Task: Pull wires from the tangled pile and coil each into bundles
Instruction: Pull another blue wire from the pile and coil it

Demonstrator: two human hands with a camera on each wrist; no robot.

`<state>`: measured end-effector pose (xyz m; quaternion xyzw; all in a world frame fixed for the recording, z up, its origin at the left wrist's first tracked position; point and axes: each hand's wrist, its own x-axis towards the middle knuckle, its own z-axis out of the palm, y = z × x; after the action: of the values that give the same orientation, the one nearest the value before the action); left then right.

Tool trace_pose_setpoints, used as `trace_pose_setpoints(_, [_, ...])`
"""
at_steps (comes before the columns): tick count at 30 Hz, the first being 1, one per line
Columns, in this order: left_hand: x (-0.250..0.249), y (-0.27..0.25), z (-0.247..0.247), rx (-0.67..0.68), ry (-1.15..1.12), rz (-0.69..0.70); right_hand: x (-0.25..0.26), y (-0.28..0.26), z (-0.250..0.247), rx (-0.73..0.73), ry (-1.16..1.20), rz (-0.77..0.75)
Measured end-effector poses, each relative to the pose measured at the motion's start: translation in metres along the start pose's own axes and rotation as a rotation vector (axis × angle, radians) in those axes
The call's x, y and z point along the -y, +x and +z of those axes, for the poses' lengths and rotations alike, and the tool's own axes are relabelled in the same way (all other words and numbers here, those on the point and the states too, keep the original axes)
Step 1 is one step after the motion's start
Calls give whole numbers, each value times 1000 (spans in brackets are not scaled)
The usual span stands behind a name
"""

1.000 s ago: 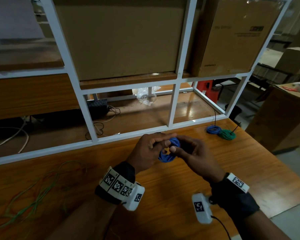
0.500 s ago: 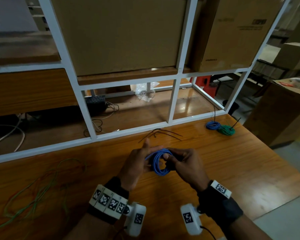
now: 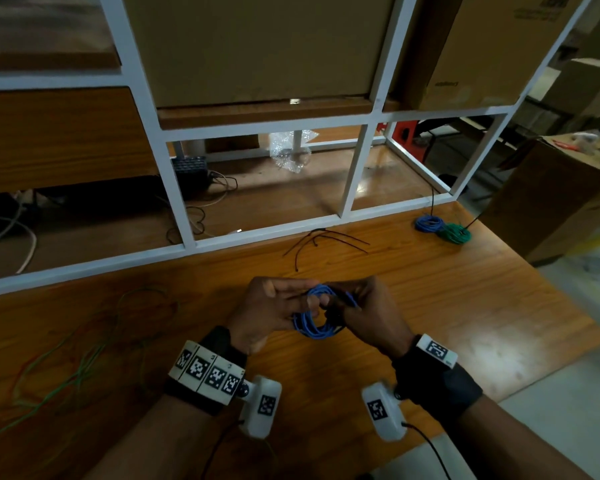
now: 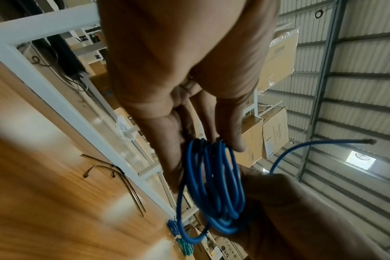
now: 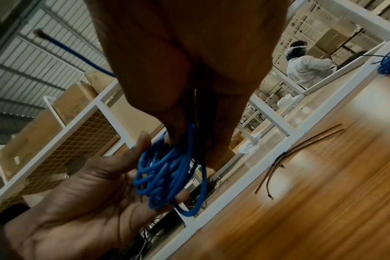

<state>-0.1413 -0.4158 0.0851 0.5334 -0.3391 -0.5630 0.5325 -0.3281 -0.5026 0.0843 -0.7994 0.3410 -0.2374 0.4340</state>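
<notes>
While the blue coil [image 3: 314, 318] hangs above the counter [image 3: 465, 306], between both hands, the loops should stay pinched together so none springs loose, and the free end [image 4: 367, 141] wants wrapping round the bundle, I judge. The left hand [image 3: 267, 311], fingers curled, pinches the loops at their top. The right hand [image 3: 371, 315], palm turned inward, grips the coil's other side, the tail jutting past its knuckles.

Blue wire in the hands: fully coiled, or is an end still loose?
Mostly coiled, one end loose. The blue wire forms stacked loops held by the left hand and right hand; its free end sticks out.
</notes>
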Motion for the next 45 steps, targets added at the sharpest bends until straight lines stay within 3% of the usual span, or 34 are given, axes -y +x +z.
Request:
trace_pose_setpoints(5, [13, 1, -10, -90, -40, -4, -7, 1, -2, 133, 249, 144])
trace_pose_setpoints(8, [19, 4, -18, -173, -132, -13, -13, -1, -13, 122, 383, 238])
trace_pose_setpoints(12, [22, 6, -23, -221, -194, -5, -15, -8, -17, -104, 444, 144])
trace_pose_setpoints(18, [19, 10, -13, -269, -193, 21, -8, -7, -7, -147, 430, 12])
trace_pose_setpoints(21, [16, 10, -10, -244, -171, 27, -8, -4, -2, -180, 332, -93])
trace_pose_setpoints(26, [10, 8, -3, -141, -170, 10, -19, 7, -2, -223, -354, -360])
trace_pose_setpoints(32, [7, 10, -4, -54, -228, -87, -19, -3, -2, -162, -688, -479])
trace_pose_setpoints(41, [2, 7, 14, -36, -190, -135, -30, -12, 5, -194, -801, -544])
trace_pose_setpoints(43, [2, 8, 17, -61, -177, -136, -31, -12, 3, -213, -734, -562])
trace_pose_setpoints(45, [3, 8, 17, -80, -168, -121, -33, -8, -3, -239, -506, -526])
